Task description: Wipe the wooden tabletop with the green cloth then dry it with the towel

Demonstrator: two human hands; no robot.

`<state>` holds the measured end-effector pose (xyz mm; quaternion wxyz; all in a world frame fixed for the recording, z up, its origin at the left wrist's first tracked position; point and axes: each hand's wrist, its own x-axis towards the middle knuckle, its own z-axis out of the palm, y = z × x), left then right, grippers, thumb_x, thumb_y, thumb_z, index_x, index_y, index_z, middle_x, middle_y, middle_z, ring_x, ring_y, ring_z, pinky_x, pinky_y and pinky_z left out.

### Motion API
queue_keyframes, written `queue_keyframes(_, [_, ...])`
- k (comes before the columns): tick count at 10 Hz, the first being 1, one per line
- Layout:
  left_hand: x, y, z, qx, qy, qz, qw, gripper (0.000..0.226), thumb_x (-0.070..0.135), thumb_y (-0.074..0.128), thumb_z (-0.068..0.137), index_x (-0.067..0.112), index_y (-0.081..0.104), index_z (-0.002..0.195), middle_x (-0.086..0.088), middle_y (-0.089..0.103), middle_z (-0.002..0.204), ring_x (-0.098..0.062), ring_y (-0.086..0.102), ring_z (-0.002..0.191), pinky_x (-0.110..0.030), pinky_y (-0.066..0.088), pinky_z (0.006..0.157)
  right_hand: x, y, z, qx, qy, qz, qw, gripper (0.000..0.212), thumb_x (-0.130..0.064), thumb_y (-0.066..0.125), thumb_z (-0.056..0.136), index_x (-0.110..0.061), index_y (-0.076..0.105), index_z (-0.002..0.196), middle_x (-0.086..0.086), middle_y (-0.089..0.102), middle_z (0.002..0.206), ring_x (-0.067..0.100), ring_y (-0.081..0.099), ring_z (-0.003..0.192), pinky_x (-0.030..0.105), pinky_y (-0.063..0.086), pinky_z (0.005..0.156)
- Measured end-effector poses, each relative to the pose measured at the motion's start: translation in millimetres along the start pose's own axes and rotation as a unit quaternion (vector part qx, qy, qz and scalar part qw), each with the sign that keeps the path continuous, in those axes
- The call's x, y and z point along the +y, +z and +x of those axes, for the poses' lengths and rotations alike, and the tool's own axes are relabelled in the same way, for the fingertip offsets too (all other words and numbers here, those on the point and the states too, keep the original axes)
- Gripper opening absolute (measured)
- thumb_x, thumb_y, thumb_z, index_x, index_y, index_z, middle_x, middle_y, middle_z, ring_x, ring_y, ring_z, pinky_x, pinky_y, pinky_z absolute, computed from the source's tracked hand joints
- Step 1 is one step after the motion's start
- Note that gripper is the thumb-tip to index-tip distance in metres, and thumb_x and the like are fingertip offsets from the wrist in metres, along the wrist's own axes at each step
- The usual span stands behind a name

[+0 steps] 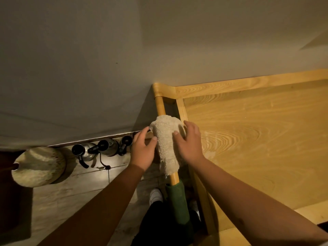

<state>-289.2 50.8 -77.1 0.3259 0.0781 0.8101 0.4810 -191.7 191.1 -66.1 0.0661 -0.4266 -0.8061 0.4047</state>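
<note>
Your two hands are on the cream, loosely woven towel [166, 144], which is draped over the round light-wood rail [160, 107] that runs along the left edge of the pale, grained wooden counter [257, 139]. The towel's long axis follows the rail, running from the wall corner down toward you, with its frayed lower end hanging nearest your body. Your left hand [142, 151] touches the towel's left side with fingers loosely curled and thumb on the fabric; its grip is not clenched. Your right hand [189, 142] lies flat and spread over the towel's right side, pressing rather than grasping. The folded green cloth [176, 201] hangs over the same rail just below the towel, its length dropping toward the tiled floor [71, 189]. Metal kettles with black handles [101, 148] stand on the floor by the wall, beside a round woven basket [38, 166].
</note>
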Motion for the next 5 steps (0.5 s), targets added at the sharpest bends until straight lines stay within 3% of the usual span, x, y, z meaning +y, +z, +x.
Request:
queue_keyframes(1, [11,8,-8,-0.091,0.004,-0.106,0.990,0.058,0.030,0.053,0.102,0.031,0.030,0.156,0.004,0.033,0.159,-0.009,0.037,0.140,-0.034,0.034,0.114,-6,9,-9,-0.109,-0.034,0.040,0.993,0.067,-0.047,0.045,0.097,-0.020,0.023,0.154,0.000,0.025,0.160,0.007,0.021,0.142,0.023,0.015,0.113])
queue_keyframes(2, [18,13,-2,-0.152,-0.043,-0.157,0.975,0.064,0.039,0.049,0.103,0.031,0.020,0.159,0.000,0.037,0.160,-0.016,0.042,0.140,-0.045,0.035,0.118,-19,16,-1,-0.209,0.048,0.183,0.959,0.060,-0.048,0.041,0.100,-0.027,0.024,0.154,-0.004,0.038,0.154,0.005,0.037,0.135,0.027,0.029,0.115])
queue_keyframes(3, [17,11,1,-0.197,-0.053,-0.129,0.971,0.065,0.046,0.046,0.102,0.038,0.015,0.159,0.007,0.038,0.157,-0.009,0.046,0.130,-0.035,0.041,0.103,-23,18,4,-0.223,0.093,0.241,0.940,0.055,-0.050,0.037,0.100,-0.025,0.033,0.150,0.002,0.050,0.145,0.018,0.047,0.132,0.046,0.034,0.114])
queue_keyframes(4, [11,3,-6,-0.190,-0.031,-0.116,0.974,0.067,0.043,0.049,0.102,0.036,0.015,0.159,0.009,0.040,0.156,-0.005,0.049,0.128,-0.033,0.042,0.104,-20,8,-5,-0.211,0.118,0.196,0.950,0.069,-0.056,0.036,0.098,-0.025,0.016,0.156,0.001,0.028,0.160,0.020,0.030,0.143,0.033,0.024,0.111])
queue_keyframes(5, [8,-4,-18,-0.136,-0.011,-0.027,0.990,0.070,0.040,0.055,0.100,0.032,0.019,0.159,0.002,0.042,0.157,-0.017,0.045,0.139,-0.039,0.040,0.111,-6,-7,-24,-0.183,0.115,0.157,0.964,0.075,-0.059,0.041,0.094,-0.027,0.012,0.156,0.002,0.024,0.161,0.022,0.028,0.145,0.036,0.026,0.111])
